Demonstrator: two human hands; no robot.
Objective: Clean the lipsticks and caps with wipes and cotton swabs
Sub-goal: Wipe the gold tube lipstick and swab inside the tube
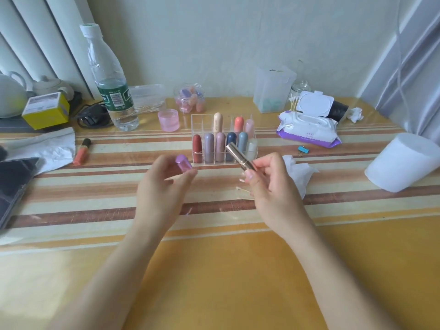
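Head view: left hand [164, 184] pinches the purple cap [183, 162] in curled fingertips. Right hand [269, 184] grips the gold tube [239, 156] at its base. Cap and tube are apart, cap to the left. The tube's long axis slants up and left, free end toward the rack [252, 136]. Swabs [242, 189] lie under the right hand, with the wipe [298, 172] just beside it and nearer that hand. The pack [307, 128] is farther back.
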